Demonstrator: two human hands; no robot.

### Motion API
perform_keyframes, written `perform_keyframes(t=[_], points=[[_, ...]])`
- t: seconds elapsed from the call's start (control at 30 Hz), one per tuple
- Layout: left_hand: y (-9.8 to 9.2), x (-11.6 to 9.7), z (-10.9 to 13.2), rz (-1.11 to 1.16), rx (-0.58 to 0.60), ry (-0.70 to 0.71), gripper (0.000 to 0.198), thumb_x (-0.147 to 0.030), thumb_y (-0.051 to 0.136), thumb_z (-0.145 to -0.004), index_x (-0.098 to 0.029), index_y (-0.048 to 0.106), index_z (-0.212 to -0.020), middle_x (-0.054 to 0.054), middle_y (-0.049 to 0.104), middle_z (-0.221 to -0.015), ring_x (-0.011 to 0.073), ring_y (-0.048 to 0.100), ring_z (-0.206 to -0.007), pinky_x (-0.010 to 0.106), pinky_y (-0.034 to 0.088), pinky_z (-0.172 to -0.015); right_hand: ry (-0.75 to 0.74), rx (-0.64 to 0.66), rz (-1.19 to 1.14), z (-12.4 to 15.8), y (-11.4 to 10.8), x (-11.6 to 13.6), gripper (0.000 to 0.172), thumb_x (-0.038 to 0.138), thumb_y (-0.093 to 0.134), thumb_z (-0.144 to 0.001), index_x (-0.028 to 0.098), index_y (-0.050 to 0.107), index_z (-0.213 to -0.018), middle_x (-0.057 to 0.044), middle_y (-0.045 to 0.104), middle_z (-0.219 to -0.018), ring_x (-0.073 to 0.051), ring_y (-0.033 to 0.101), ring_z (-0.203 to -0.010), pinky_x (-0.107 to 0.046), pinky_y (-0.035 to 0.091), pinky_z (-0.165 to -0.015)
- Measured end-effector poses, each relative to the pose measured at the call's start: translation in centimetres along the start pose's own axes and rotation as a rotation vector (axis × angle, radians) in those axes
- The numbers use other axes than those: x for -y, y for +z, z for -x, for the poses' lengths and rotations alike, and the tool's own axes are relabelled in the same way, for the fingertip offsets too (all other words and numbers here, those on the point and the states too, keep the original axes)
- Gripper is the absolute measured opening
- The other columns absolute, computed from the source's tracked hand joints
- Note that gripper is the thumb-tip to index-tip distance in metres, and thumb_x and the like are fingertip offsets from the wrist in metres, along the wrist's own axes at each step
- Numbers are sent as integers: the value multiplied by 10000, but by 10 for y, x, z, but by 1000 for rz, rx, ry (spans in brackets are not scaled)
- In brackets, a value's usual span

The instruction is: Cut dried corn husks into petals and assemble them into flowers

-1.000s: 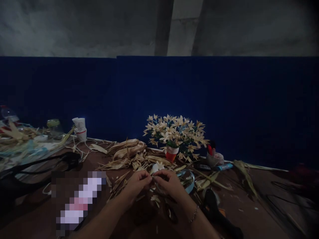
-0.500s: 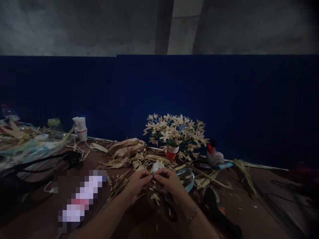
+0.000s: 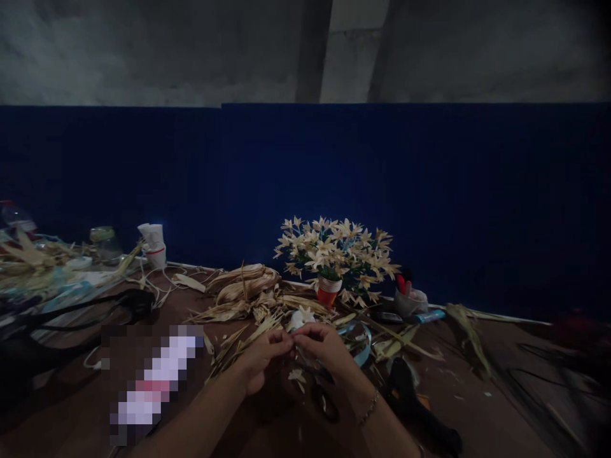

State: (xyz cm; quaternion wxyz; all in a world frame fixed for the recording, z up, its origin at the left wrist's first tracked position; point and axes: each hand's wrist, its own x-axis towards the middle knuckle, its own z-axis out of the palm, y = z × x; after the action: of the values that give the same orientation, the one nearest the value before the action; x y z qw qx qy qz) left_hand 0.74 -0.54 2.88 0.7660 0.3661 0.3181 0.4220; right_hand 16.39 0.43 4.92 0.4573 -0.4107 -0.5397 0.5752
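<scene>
My left hand (image 3: 261, 357) and my right hand (image 3: 321, 346) meet fingertip to fingertip low in the middle of the view. Both are pinched closed, and whatever lies between the fingertips is too small and dark to make out. Just beyond them is a pale flower (image 3: 305, 314) with pointed petals, over a white rounded thing partly covered by my fingers. Pale petal-like scraps (image 3: 296, 376) lie beneath my hands. A dark looped handle (image 3: 325, 402), perhaps of scissors, is beside my right wrist.
Behind my hands stands an orange cup (image 3: 328, 294) full of cream flowers (image 3: 337, 248). Dried husks (image 3: 248, 283) are bundled to its left. At right are a black glue-gun-like tool (image 3: 415, 407), blue ribbon (image 3: 365, 346) and a small tub (image 3: 411, 301). A bag strap (image 3: 86, 308) lies left.
My left fingers have curled in more and shifted slightly, so the two hands' fingertips now overlap closely. The objects on the table have stayed in place.
</scene>
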Motion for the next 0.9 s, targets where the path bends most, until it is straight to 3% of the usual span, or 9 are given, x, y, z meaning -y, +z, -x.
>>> perform_keyframes(t=[0.17, 0.3, 0.37, 0.5, 0.57, 0.77, 0.9], points=[[0, 0, -1, -49, -49, 9, 220, -241, 724, -610, -137, 591, -750, -1, 592, -660, 84, 541, -571, 193, 401, -564, 9, -123, 27, -1, 3, -1, 330, 435, 732, -510, 145, 596, -591, 18, 564, -511, -102, 472, -463, -220, 374, -466], [1, 2, -4, -165, -97, 44, 247, -313, 725, -599, -129, 588, -690, -4, 588, -611, 79, 512, -511, 193, 387, -508, -12, -217, -5, 0, 6, 3, 333, 420, 732, -511, 148, 546, -556, 38, 528, -476, -82, 434, -447, -201, 347, -445], [3, 4, -5, -184, -88, 76, 261, -339, 717, -603, -124, 582, -666, -1, 586, -604, 82, 509, -514, 196, 385, -509, 6, -199, -24, 1, 7, 7, 331, 417, 733, -508, 148, 548, -560, 37, 533, -478, -78, 432, -442, -198, 342, -443], [5, 4, -4, -155, -55, 84, 279, -359, 711, -606, -122, 602, -704, 9, 596, -625, 82, 513, -531, 201, 385, -540, 114, -31, -93, 3, 6, 10, 337, 422, 726, -514, 156, 611, -685, 21, 585, -535, -94, 472, -445, -216, 363, -458], [5, 4, -5, -161, -56, 63, 296, -376, 716, -593, -123, 600, -692, 8, 592, -615, 81, 506, -519, 203, 378, -534, 84, -15, -90, 3, 6, 8, 310, 422, 721, -523, 154, 594, -613, 15, 579, -523, -100, 478, -452, -223, 367, -468], [2, 10, -10, -264, -110, 106, 320, -398, 717, -570, -127, 568, -653, 5, 591, -596, 87, 492, -505, 201, 349, -505, -56, -221, 49, -1, 9, -1, 345, 423, 706, -524, 175, 470, -482, 51, 482, -415, -81, 395, -403, -213, 311, -431], [2, 12, -11, -296, -104, 147, 283, -385, 674, -629, -130, 562, -680, 1, 589, -611, 83, 482, -515, 198, 345, -513, -66, -257, 86, -5, 9, -11, 355, 441, 671, -571, 194, 425, -504, 72, 437, -395, -80, 365, -385, -214, 298, -413]])
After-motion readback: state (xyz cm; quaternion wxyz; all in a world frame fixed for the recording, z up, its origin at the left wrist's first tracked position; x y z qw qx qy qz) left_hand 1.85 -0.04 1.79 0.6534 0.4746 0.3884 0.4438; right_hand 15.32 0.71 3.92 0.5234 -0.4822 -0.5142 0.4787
